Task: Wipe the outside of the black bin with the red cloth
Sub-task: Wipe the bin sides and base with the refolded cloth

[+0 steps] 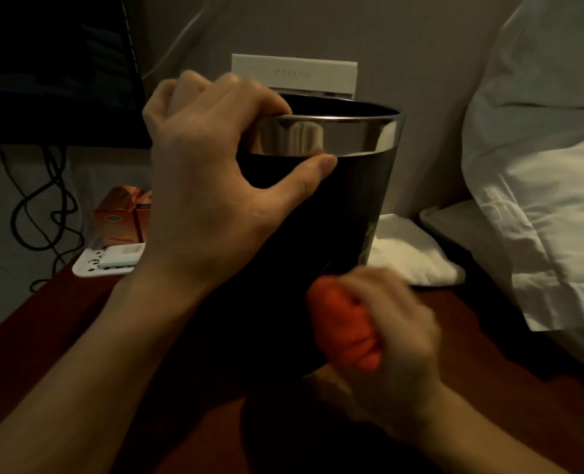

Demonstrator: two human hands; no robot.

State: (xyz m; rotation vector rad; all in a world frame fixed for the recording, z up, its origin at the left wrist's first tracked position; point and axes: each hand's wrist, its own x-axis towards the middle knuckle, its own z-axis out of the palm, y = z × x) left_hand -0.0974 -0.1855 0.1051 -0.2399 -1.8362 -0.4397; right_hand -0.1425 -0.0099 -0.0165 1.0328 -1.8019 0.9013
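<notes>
The black bin (pixel 317 217) is shown upright on the dark red-brown table (pixel 488 388), near its far edge and just beside the white bedding (pixel 540 165) that overhangs the right-hand edge. Its long axis runs vertically, the body tapering downward from a polished silver rim band (pixel 352 135).

The bin is steadied by the left hand (pixel 201 186) — fingers are curled over the rim into the opening, and the thumb is pressed flat against the outer wall just under the silver band. The right hand (pixel 386 336) is blurred; its fingers are closed round the bunched red cloth (pixel 345 330), which is held against, or just off, the lower part of the near wall. Contact cannot be confirmed through the blur.

The relation that governs the coming stroke is judged as follows: most of the unwiped wall lies above and to the left of the cloth, so the right hand is the nearer to the work, and a stroke up along the bin's long axis would meet the left thumb unless that grip is shifted.

A white folded towel (pixel 410 251) lies behind the bin near the far right corner. An orange box (pixel 123 217) and a white remote control (pixel 121 256) on a white tray sit at the far left edge — no lettering on either is legible. Faint embossed characters on the white wall plate (pixel 294 71) behind the bin cannot be read.
</notes>
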